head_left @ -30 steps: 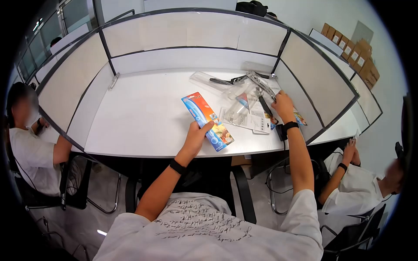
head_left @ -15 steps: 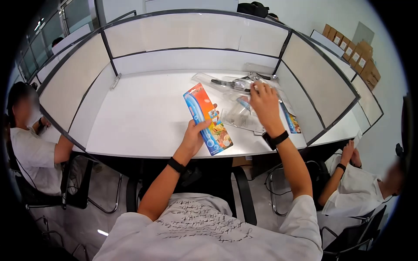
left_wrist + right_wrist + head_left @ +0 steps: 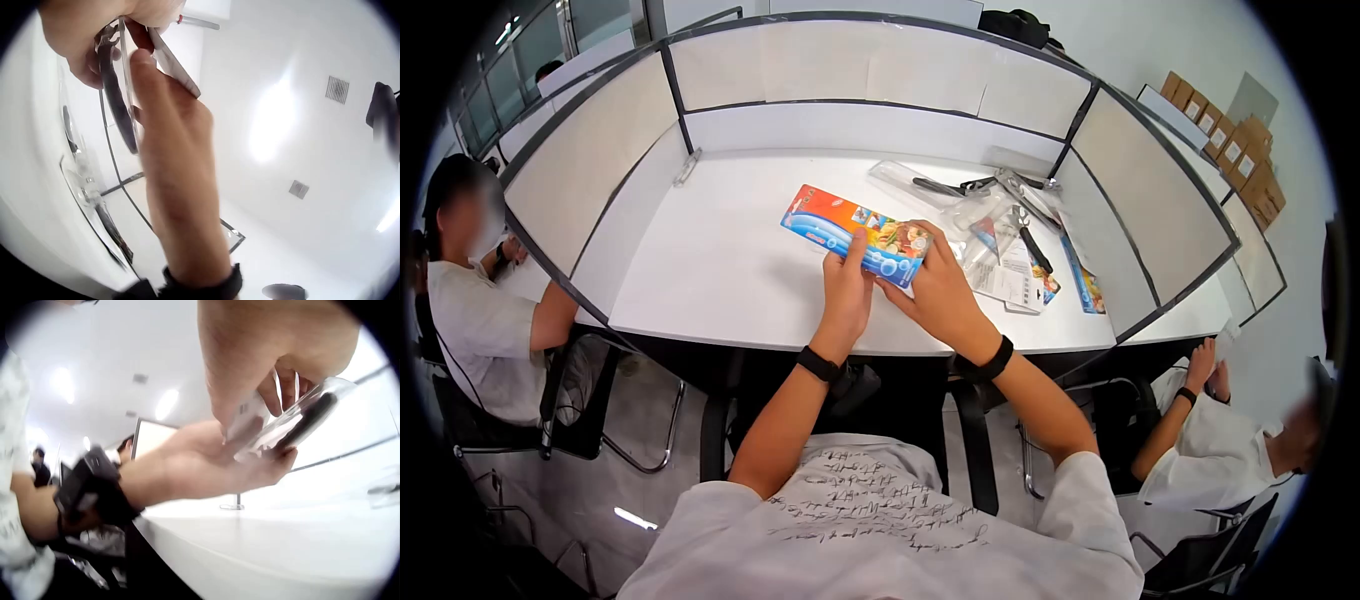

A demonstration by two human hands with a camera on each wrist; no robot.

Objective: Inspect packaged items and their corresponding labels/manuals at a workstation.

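Both hands hold a blue and orange printed card above the desk, lying sideways in the head view. The left hand grips its lower edge, thumb on the printed face. My right hand grips the card's right end. Behind the card, the left wrist view shows a clear plastic shell with a dark-handled tool inside; the same dark item shows in the right wrist view. There the left hand lies under the package and the right hand comes over it.
On the white desk, clear plastic packaging, black-handled tools and printed cards lie at the right. Partition panels surround the desk. One person sits at the left, another at the right.
The right hand has left the pile of tools and packaging and come to the card. The card has turned from near upright to sideways, and the head view has shifted slightly.
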